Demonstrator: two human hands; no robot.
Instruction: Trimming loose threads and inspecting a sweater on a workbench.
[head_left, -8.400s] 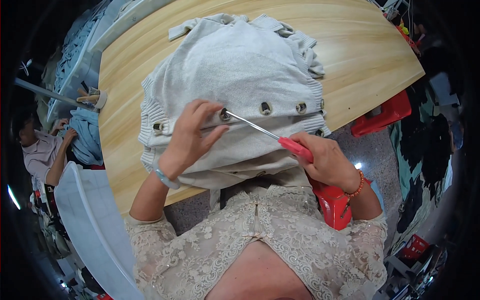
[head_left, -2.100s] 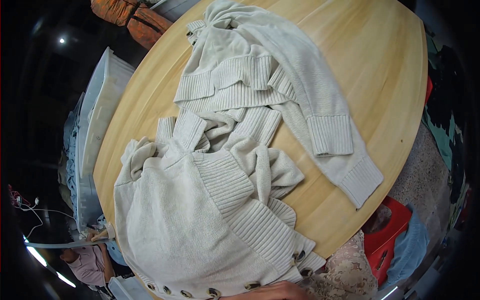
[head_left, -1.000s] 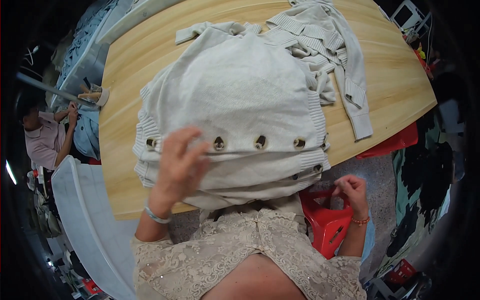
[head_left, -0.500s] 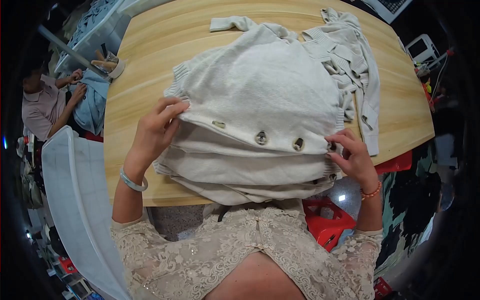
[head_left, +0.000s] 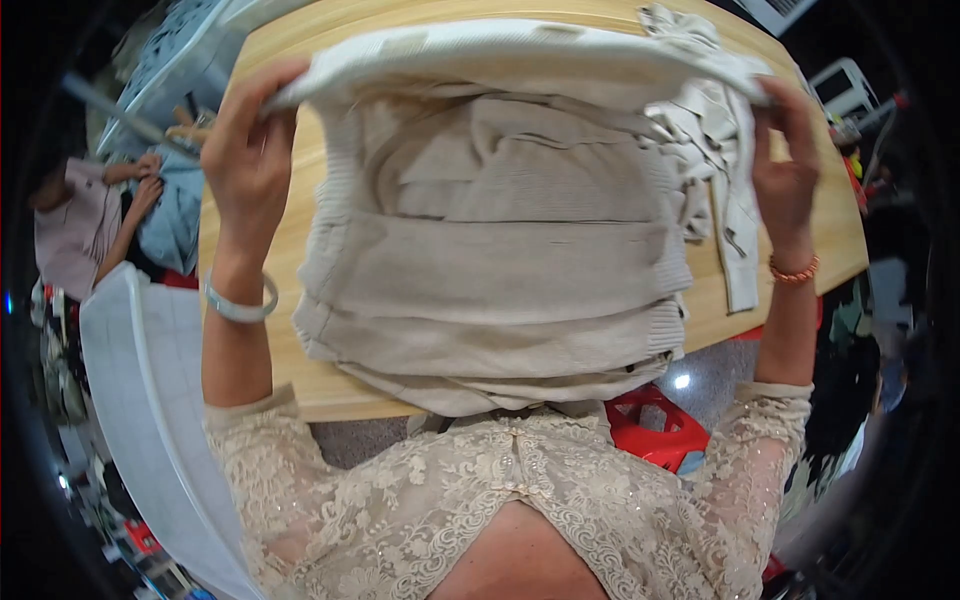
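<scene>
My left hand and my right hand are raised, each closed on one end of the buttoned edge of a cream knitted cardigan. That edge is stretched between them, lifted off the pile and slightly blurred, with its inner side facing me. Below it lies a stack of similar cream knit garments with ribbed edges, at the near side of the wooden table. The buttons on the lifted edge are hard to make out.
Another cream knit garment lies crumpled at the right of the table. A white plastic bin stands at the left. Beyond it a person handles blue fabric. A red stool is below the table's near edge.
Both hands have moved up and away from me, raising the cardigan's buttoned edge from the near side of the stack. The garments beneath have come into view.
</scene>
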